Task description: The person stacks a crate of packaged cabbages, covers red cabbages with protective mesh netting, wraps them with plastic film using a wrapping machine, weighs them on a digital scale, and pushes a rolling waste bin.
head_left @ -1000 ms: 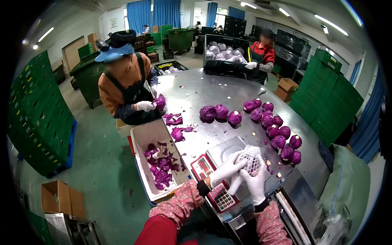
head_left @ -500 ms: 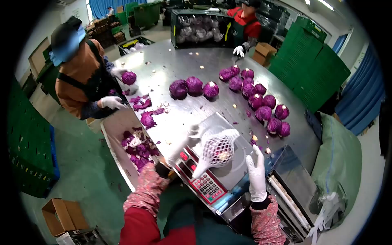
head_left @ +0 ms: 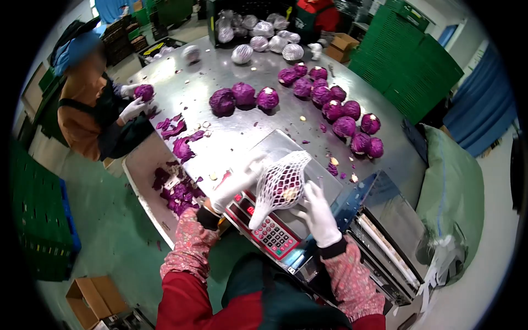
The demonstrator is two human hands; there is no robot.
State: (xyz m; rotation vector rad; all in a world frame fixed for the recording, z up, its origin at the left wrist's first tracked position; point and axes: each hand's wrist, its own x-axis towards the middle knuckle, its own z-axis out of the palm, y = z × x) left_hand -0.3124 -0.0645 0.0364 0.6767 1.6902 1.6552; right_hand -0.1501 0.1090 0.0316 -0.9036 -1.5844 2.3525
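Note:
A purple cabbage in a white foam net sleeve (head_left: 281, 184) is over the metal pan of a weighing scale (head_left: 324, 179), the net's gathered tail pointing toward me. My right hand (head_left: 319, 214), white-gloved, is closed against its right side, fingers along the net and thumb low. On the other side my left hand (head_left: 239, 184), also gloved, is close to the net; motion smears its fingers, so I cannot tell whether they grip. In front is the scale's red keypad (head_left: 275, 236) with a lit red display. Whether the cabbage rests on the pan is unclear.
Bare purple cabbages (head_left: 333, 110) lie in a group on the steel table (head_left: 192, 104). Wrapped heads (head_left: 242, 54) lie by a black crate (head_left: 253, 8) at the back. A co-worker (head_left: 88, 104) at left holds a cabbage (head_left: 144, 92). A trimmings bin (head_left: 146, 176) stands left.
My right hand has moved left onto the netted cabbage, and my left hand has come in closer. Wrapped heads have spilled from the back crate. The left co-worker's second hand has reached their cabbage.

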